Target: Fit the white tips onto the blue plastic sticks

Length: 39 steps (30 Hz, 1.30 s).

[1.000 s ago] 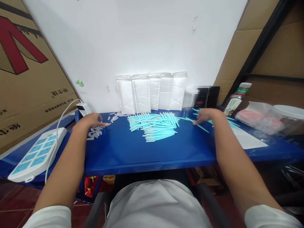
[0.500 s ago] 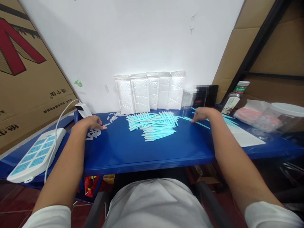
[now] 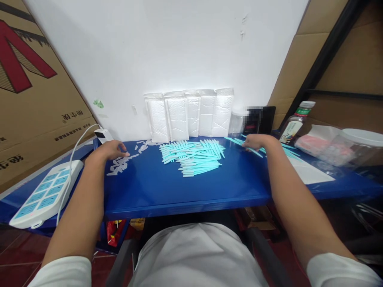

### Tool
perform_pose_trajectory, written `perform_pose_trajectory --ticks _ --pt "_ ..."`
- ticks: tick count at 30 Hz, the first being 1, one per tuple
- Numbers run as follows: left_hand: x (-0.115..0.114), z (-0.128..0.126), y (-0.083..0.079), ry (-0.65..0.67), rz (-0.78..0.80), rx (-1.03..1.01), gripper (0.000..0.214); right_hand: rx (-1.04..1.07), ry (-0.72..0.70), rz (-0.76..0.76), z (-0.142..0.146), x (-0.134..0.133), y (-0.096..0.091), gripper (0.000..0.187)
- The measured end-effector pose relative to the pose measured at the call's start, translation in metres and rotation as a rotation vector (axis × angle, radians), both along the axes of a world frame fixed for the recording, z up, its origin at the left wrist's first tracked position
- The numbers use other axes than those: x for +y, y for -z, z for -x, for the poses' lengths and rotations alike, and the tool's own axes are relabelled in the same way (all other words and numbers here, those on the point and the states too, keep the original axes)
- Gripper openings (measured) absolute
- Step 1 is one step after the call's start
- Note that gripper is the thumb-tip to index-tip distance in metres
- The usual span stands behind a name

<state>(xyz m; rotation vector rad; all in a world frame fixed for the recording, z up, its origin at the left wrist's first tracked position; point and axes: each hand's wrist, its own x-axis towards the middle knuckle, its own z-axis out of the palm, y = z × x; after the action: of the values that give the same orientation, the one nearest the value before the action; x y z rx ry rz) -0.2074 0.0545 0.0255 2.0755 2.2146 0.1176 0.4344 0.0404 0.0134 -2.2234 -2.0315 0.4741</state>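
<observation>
**Blue bench [image 3: 179,195], turquoise pile [image 3: 199,160] mid-top**

Left of the pile, the left hand [image 3: 111,150] hovers by clear pieces [image 3: 118,167], its grip apart. To the pile's right, the right hand [image 3: 255,141] is at loose sticks [image 3: 255,152]; whether its grip is clamped, I cannot tell. Supplies probably flank the pile for reach. Moving room runs from pile to near edge.

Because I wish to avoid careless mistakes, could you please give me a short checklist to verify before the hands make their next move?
1. Right hand has a stick at its fingertips: ok.
2. Firmness of that grip: cannot tell.
3. Left hand near the pieces: ok.
4. Left hand holding a piece: cannot tell.
5. Sticks in the pile all parallel: not ok, they lie at several angles.
6. Pouches standing against the wall: ok.
</observation>
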Motion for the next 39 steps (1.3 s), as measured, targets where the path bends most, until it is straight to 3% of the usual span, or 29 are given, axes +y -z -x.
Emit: perform_pose_trajectory --ticks 3,8,12,15,20,27,33,39 --pt "0.002 -0.006 0.005 0.055 -0.013 -0.040 0.062 0.100 0.030 0.079 -0.002 0.001 -0.005 0.035" --pt "0.007 -0.021 0.016 0.120 0.078 -0.038 0.044 0.218 -0.042 -0.173 0.005 0.001 -0.013 0.029" --pt "0.007 -0.038 0.020 0.177 0.110 -0.060 0.045 0.542 -0.159 -0.418 0.018 -0.007 -0.019 0.025" --pt "0.000 -0.055 0.019 0.264 0.060 -0.148 0.051 0.637 -0.249 -0.491 0.032 -0.015 -0.023 0.034" --pt "-0.020 -0.094 0.012 0.403 -0.077 -0.286 0.058 0.724 -0.370 -0.507 0.076 -0.027 -0.021 0.046" --pt "-0.049 -0.145 0.014 0.644 -0.154 -0.374 0.045 0.850 -0.536 -0.430 0.134 -0.039 -0.003 0.048" --pt "-0.066 -0.173 0.017 0.806 -0.105 -0.329 0.042 0.822 -0.521 -0.428 0.143 -0.046 -0.002 0.053" --pt "-0.072 -0.181 0.015 0.824 -0.086 -0.340 0.045 0.801 -0.540 -0.462 0.141 -0.045 -0.004 0.052"
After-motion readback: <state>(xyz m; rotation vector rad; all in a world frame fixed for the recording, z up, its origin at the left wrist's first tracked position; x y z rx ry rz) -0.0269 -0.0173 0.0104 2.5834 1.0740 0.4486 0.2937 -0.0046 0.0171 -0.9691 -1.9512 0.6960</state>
